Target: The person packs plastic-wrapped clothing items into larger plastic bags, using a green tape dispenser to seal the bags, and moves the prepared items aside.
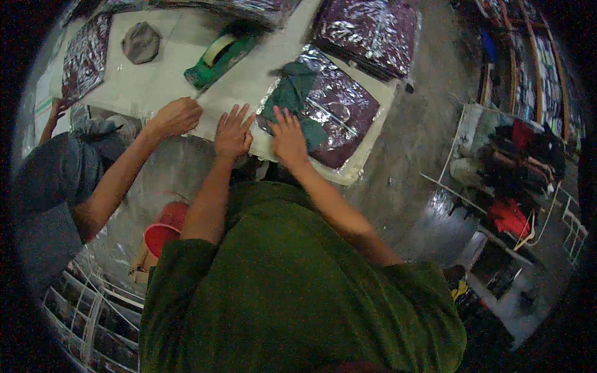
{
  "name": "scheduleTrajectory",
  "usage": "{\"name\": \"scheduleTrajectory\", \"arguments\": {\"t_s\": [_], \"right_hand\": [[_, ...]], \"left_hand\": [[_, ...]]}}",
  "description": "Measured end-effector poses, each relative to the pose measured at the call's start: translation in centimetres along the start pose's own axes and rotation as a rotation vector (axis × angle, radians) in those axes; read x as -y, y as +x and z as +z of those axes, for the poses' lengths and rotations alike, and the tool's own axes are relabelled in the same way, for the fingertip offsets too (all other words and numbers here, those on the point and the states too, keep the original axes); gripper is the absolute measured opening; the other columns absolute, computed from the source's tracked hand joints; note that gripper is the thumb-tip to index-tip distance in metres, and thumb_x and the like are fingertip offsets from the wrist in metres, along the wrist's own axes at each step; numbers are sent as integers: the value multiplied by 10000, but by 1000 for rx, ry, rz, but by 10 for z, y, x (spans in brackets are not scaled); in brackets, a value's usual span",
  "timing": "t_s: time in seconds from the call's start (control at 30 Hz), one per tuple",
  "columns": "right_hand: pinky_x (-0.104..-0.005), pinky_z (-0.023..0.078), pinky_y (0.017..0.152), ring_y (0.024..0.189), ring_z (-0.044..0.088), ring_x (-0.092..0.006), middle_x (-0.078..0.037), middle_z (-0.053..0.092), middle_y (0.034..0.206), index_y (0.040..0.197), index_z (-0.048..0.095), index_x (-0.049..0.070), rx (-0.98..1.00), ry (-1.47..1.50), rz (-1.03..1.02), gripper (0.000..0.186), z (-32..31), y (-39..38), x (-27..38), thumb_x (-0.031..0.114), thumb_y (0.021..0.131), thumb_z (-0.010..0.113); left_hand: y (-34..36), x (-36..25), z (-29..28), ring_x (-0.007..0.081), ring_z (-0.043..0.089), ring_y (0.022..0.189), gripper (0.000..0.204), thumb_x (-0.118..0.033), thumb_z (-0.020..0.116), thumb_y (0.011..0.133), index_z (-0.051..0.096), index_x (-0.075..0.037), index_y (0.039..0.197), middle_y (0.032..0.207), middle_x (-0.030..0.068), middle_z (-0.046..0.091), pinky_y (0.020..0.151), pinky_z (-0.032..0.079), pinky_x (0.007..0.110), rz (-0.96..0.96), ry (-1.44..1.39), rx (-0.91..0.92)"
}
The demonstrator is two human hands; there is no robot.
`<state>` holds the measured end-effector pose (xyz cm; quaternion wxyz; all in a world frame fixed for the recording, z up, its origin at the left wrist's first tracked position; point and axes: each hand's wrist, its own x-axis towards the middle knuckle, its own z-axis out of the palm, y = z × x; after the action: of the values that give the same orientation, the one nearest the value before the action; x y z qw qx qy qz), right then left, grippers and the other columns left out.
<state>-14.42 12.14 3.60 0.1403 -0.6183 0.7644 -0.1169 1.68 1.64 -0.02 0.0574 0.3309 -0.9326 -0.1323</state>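
My left hand (234, 135) lies with its fingers spread on the pale table (214, 93), close to the front edge. Just right of it, my right hand (288, 138) rests flat, fingers apart, on a dark green cloth (292, 87). That cloth lies across the left side of a dark purple garment in a clear plastic bag (345, 121). Neither hand grips anything. Beyond my left hand stands a green tape dispenser (217, 62) with a pale roll in it.
At my left sits a co-worker, whose closed hand (178, 118) is at the table edge near the dispenser. More bagged purple garments (367, 34) are stacked at the far right. A grey cloth piece (141, 42) lies far left. A red bucket (166, 229) stands below; a cart of clothes (516, 168) is at right.
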Motion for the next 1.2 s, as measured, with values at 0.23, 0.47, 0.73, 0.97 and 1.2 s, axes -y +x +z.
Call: {"name": "scheduleTrajectory", "arguments": {"t_s": [0.23,0.47,0.73,0.97,1.2], "right_hand": [[-435,336,1082,1326,391,-361,-148,450,1417,1079,611,22,-286,250,402,337,-47,-139,-103,19,757,511],[-441,412,1003,1211,507,-360,-173,538,1320,1185,602,67,-374,598,610,402,-102,-105,-77,56,787,546],[-527,257,1107,1364,309,-392,-130,336,1498,1369,473,164,-157,-62,190,486,-13,-44,-26,314,909,517],[-419,338,1067,1299,411,-379,-208,404,1430,1332,484,60,-340,321,610,429,-45,-137,-98,238,942,499],[-455,358,1043,1254,447,-386,-226,441,1390,1319,494,42,-216,467,419,443,-99,-106,-51,275,942,515]], "left_hand": [[-8,4,12,260,322,1391,589,-200,573,770,510,-246,1353,1506,22,356,1122,257,480,41,-47,-49],[-3,-7,-1,243,294,1409,604,-182,555,782,490,-274,1376,1523,5,328,1142,226,451,20,-44,-74],[5,-2,-2,268,312,1397,630,-158,566,778,469,-270,1391,1520,27,330,1124,247,473,68,-26,-70],[-4,-15,-5,318,365,1355,570,-161,609,761,508,-110,1320,1484,110,363,1072,319,495,139,-51,-87],[3,-36,-20,313,273,1404,731,-422,632,824,409,7,1373,1511,165,296,1115,259,463,60,-173,-2]]}}
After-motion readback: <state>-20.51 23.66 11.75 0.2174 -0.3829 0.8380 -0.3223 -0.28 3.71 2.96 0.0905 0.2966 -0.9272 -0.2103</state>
